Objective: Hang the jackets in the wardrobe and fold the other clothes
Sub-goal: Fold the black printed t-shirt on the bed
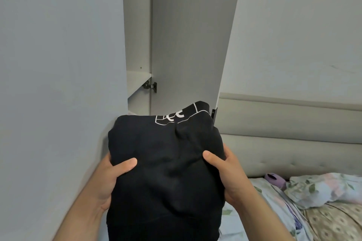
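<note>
A folded black garment (166,162) with a white printed design near its far edge fills the lower middle of the view. My left hand (109,180) grips its left side, thumb on top. My right hand (228,174) grips its right side the same way. I hold the bundle up in front of the wardrobe (137,45), whose right door (192,35) stands open. A white shelf (138,78) shows inside, just above and behind the garment. No jacket or hanger is in view.
The closed left wardrobe door (58,64) fills the left side. To the right is a bed with a grey padded headboard (284,137), a floral pillow (323,188), a small purple object (274,179) and a patterned sheet (333,221).
</note>
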Motion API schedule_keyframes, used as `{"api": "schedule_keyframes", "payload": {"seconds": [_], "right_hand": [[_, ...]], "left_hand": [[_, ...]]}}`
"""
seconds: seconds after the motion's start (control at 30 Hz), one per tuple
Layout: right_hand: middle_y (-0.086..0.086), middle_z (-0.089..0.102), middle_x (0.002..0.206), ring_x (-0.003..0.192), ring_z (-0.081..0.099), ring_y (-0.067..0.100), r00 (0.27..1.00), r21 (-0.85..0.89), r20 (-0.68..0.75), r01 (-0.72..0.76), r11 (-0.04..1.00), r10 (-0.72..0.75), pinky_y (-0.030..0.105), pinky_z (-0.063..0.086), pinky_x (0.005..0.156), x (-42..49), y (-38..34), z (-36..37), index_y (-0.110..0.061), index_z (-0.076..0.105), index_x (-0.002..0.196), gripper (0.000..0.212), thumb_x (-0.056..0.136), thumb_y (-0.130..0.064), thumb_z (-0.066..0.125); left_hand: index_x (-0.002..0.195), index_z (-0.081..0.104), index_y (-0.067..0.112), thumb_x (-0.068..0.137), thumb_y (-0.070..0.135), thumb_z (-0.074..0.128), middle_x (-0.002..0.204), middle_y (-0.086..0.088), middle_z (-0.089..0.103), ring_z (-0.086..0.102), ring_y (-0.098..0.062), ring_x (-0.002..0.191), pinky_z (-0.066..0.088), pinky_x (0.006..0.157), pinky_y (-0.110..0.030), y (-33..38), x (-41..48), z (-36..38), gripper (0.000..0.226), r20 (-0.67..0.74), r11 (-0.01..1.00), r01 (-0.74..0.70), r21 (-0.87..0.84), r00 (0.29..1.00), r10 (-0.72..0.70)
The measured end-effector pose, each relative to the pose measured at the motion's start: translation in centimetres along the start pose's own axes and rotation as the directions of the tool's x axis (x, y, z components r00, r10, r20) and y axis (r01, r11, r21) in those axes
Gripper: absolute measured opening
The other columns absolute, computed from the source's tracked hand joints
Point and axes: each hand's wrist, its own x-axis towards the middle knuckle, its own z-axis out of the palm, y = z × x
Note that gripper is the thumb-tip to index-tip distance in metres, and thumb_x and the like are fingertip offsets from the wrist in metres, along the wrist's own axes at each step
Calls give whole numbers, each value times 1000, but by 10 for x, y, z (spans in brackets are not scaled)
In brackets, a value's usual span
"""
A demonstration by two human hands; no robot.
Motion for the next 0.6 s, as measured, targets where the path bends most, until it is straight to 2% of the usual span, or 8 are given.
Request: {"api": "schedule_keyframes", "payload": {"seconds": [0.1,0.2,0.27,0.33,0.4,0.47,0.53,0.6], "right_hand": [[4,74,114,103,72,24,996,-6,90,-26,1000,26,31,60,76,19,-7,-8,-16,66,120,38,83,-13,74],[7,74,115,105,71,26,980,-38,191,-49,998,56,32,59,79,44,-9,-13,-14,67,118,48,72,-25,77],[6,74,115,105,71,26,970,-50,236,-46,998,57,31,59,79,66,-9,-16,-15,67,118,49,71,-26,78],[8,73,115,106,71,27,967,-28,249,-49,998,54,33,59,79,90,-9,-21,-14,66,120,53,70,-24,77],[11,72,117,107,70,31,966,27,256,-44,999,35,39,59,82,115,-10,-28,-14,65,122,55,69,-21,77],[13,72,118,108,69,33,961,81,278,-32,996,8,41,58,83,144,-11,-33,-16,68,118,51,68,-17,76],[11,72,118,108,69,31,957,90,290,3,996,-29,39,59,83,173,-12,-36,-21,72,113,45,68,-15,76],[7,72,118,108,69,27,955,69,292,33,997,-52,42,55,88,199,-15,-34,-23,70,114,48,68,-13,80]], "left_hand": [[120,63,24,63,11,73,114,-6,73,72,-25,98,59,68,-31,-1,4,3,59,-42,999,-35,-11,999,34],[114,66,30,50,5,81,114,-4,73,72,-24,98,57,75,-36,-5,10,8,70,-85,997,-72,20,994,73],[106,70,36,45,0,83,112,-2,74,73,-23,98,54,78,-40,-6,22,17,72,-112,994,-95,55,989,101],[98,74,40,46,12,83,110,-1,75,73,-22,97,54,78,-40,-3,39,29,60,-133,989,-124,79,982,134],[99,73,42,51,19,79,112,0,74,72,-22,100,54,80,-41,1,57,41,54,-145,981,-162,107,974,176],[101,72,45,53,19,78,114,3,74,71,-18,103,56,79,-36,3,79,49,55,-156,967,-204,152,961,227],[100,73,46,57,13,76,110,7,74,72,-14,100,58,70,-25,6,102,53,54,-180,958,-224,177,950,256],[106,72,35,58,10,74,105,6,76,73,-13,93,58,62,-21,7,122,54,55,-239,956,-219,194,935,262]]}}
